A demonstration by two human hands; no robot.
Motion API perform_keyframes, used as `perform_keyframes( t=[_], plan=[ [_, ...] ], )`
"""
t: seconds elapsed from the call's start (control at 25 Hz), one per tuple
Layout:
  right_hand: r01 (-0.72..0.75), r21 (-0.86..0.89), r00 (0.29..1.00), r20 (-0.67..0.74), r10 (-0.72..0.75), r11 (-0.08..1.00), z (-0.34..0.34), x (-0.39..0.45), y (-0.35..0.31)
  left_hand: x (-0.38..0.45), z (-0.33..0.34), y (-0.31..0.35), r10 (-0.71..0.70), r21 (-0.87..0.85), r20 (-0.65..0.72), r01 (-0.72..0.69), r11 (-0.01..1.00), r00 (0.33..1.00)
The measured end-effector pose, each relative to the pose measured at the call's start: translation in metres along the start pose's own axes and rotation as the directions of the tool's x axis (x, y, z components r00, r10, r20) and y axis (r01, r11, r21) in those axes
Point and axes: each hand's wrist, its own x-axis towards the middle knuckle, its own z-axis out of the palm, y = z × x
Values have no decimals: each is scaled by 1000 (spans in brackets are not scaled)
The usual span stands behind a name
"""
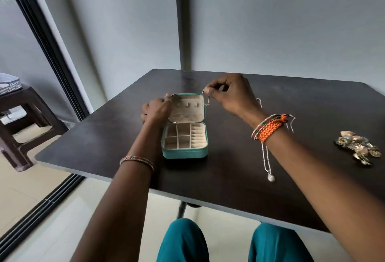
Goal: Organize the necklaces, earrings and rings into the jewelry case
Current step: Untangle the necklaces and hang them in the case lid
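Observation:
A teal jewelry case [185, 152] stands open on the dark table [104, 142], its beige lid raised and showing small hooks. My left hand [157, 109] grips the lid's left edge. My right hand [231, 94] pinches a thin silver chain [206, 100] just beside the lid's upper right corner. Another silver necklace with a round pendant [270, 177] lies on the table under my right forearm. A heap of earrings and rings [357, 149] sits at the far right.
A brown plastic stool [18, 115] with a patterned box on it stands to the left of the table beside a sliding door track. A grey wall rises behind the table. My teal-clad knees show under the front edge.

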Motion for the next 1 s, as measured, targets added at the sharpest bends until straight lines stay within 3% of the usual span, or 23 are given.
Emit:
perform_keyframes(
  t=[0.12,0.2,0.28,0.36,0.72,1.0],
  plan=[
    [-12,-17,998,65,13,1000,21,11,-1,12,5,-3,24,-8,135,-23,1000,991],
    [-13,-8,991,134,14,1000,34,15,-2,19,3,-11,83,-239,187,-37,970,979],
    [-17,-17,979,205,20,1000,48,16,-4,25,1,-20,128,-546,241,25,837,962],
    [5,-44,968,251,6,999,62,18,-7,21,-2,-23,180,-701,243,44,712,953],
    [83,-405,990,140,-27,910,83,34,-21,23,-2,-23,236,-804,149,-21,595,960],
    [165,-533,985,136,-108,830,84,40,-25,25,-2,-23,263,-786,117,-73,614,958]
  ],
)
